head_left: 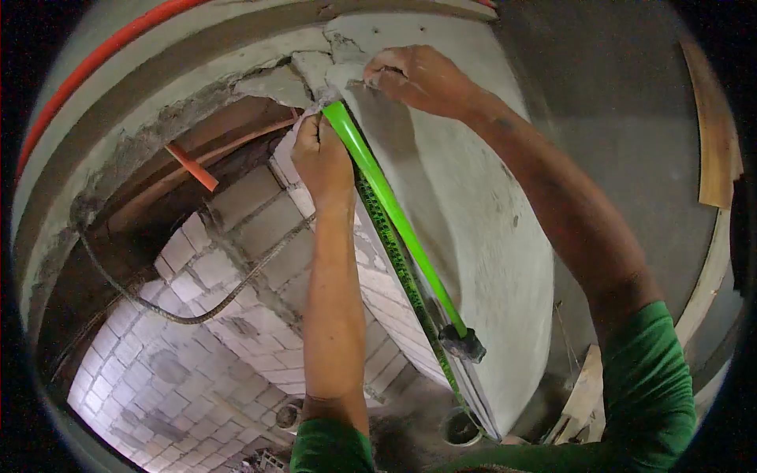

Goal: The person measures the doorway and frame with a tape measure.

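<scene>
A bright green tape measure [394,217] runs down along the edge of the pale plastered wall [493,236]. A dark lump is at the lower end of its plain green strip, and a green strip with black markings lies beside it. My left hand [325,162] is closed at the tape's upper end, just under the broken concrete edge. Higher and to the right, my right hand [418,79] is closed in a pinch against the plaster. Whatever its fingers may hold is hidden.
Left of the wall edge is an opening with block walls [213,386] far below. A bent rebar [193,319] curves across it. An orange pipe [95,59] follows the upper edge, and a short orange piece [192,167] juts out. Wooden boards [579,394] stand at lower right; a bucket [461,430] is below.
</scene>
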The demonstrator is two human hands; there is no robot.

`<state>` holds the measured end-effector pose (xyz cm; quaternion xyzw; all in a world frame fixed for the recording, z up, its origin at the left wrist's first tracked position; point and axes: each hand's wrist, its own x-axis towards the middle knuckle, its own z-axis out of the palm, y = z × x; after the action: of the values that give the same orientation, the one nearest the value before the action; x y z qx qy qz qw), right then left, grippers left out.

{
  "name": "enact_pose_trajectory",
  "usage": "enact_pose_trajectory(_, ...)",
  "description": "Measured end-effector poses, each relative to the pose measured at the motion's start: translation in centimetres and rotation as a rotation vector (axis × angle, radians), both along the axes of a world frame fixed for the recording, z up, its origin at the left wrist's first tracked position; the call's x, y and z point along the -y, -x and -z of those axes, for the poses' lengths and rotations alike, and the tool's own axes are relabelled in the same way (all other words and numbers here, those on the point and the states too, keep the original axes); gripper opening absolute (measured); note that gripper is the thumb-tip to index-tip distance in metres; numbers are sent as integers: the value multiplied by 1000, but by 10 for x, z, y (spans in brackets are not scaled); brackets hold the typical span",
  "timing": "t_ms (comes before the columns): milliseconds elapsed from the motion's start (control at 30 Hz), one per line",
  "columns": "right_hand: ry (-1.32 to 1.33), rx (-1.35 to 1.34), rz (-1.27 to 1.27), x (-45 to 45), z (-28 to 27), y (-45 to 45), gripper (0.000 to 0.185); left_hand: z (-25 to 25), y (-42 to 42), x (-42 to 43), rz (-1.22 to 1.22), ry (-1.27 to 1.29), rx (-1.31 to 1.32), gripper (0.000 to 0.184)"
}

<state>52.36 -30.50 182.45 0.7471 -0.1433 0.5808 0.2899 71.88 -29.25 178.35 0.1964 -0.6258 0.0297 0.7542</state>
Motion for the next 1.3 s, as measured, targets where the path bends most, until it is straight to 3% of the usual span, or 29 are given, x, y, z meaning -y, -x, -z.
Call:
enact_pose_trajectory(167, -67, -33, -21, 10, -7, -2, 31, -1, 0, -4, -121, 31, 47, 23)
enact_pose_trajectory(267, -68, -75, -118, 10, -12, 0, 30, -1, 0, 1, -28, 12, 14, 23)
enact_pose_trajectory(367, -111, -119, -71, 11, -15, 1, 32, -3, -4, 8, -90, 6, 27, 24)
enact_pose_trajectory(433, 11, -154, -91, 12, -16, 1, 33, -3, -5, 10, -108, 7, 35, 24)
enact_pose_trajectory(767, 8, -196, -148, 19, -21, 0, 28, -1, -2, 2, -123, 6, 47, 23)
enact_pose_trajectory(833, 161, -127, 121, 9, -22, -4, 30, -1, -2, 3, -101, -12, 33, 22)
enact_pose_trajectory(867, 158, -126, 120, 2, -24, -3, 30, -1, 0, 4, -76, -27, 22, 22)
enact_pose_trajectory(933, -248, -196, 481, -27, -29, -5, 35, 0, 3, 2, -100, -8, 6, 21)
enact_pose_trajectory(1067, -456, -232, 542, -47, -30, -9, 34, -1, -1, 11, -38, -20, 2, 23)
enact_pose_trajectory(1167, -302, -232, 586, -22, -30, -2, 27, -1, 2, -2, -222, -42, 33, 25)
enact_pose_trajectory(1300, 8, -352, 1008, 73, -18, 103, 18, -1, -4, 5, -57, -48, 37, 25)
